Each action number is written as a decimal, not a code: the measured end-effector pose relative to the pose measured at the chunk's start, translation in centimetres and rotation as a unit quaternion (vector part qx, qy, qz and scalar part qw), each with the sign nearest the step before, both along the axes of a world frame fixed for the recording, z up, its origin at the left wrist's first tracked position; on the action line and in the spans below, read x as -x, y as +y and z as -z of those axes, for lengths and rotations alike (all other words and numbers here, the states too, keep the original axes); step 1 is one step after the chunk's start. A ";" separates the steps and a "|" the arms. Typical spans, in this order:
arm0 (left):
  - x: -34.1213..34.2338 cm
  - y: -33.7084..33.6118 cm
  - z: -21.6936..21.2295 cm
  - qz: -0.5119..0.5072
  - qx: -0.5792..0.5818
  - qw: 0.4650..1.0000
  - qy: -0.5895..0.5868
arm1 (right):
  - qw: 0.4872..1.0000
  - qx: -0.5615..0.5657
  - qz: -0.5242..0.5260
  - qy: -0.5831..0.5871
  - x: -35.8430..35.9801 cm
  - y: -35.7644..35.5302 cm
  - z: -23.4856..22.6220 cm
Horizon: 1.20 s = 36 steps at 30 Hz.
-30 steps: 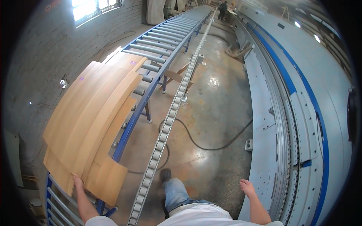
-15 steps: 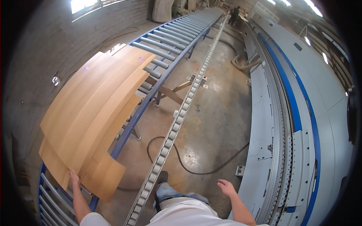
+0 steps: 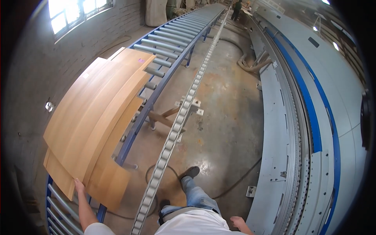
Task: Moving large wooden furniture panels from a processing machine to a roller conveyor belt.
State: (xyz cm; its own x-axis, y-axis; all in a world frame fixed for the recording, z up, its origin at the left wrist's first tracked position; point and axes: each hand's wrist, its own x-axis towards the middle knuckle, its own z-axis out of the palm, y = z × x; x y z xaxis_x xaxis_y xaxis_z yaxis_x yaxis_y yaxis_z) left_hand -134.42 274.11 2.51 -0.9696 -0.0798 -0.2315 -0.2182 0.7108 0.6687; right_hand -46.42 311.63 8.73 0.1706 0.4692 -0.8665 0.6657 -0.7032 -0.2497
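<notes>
A stack of light-brown wooden panels (image 3: 84, 129) lies on a blue-framed roller conveyor on my left, its boards staggered at the edges. My left hand (image 3: 79, 185) grips the near edge of one panel, thumb on top and the other fingers hidden beneath. Low in the picture, beside my right hip, my right hand (image 3: 237, 222) hangs loosely curled with nothing visible in it. It is apart from the long grey machine on that side.
The roller conveyor (image 3: 166, 40) runs far ahead. A narrow rail of small rollers (image 3: 169, 147) stands between it and my legs. The grey-and-blue machine (image 3: 274, 129) lines the right side. A dark cable (image 3: 231, 188) and a thick hose (image 3: 250, 69) lie on the floor. Someone (image 3: 237, 9) stands far off.
I have stepped forward, one foot now ahead. My left hand stays on the panel edge, and the stack keeps pace with me. My right hand has swung down and back toward my hip.
</notes>
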 end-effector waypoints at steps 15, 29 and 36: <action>11.7 30.0 3.2 -0.104 0.007 0.994 0.004 | 0.946 -0.254 -0.176 -0.093 11.1 45.1 -10.3; 18.0 61.0 4.1 -0.121 0.033 0.992 0.008 | 0.926 -0.190 -0.325 0.030 24.7 73.4 -10.7; 22.8 75.3 1.9 -0.121 0.093 0.988 0.037 | 0.971 -0.199 -0.094 0.095 23.9 88.6 -8.7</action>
State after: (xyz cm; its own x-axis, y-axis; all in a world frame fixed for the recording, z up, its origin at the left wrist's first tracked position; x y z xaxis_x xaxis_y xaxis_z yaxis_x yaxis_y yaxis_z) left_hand -157.23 349.36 0.63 -0.9306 -0.3458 -0.1200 -0.3520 0.7557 0.5523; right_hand -70.30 400.25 17.39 -0.0957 0.7803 -0.6181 0.6889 -0.3963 -0.6069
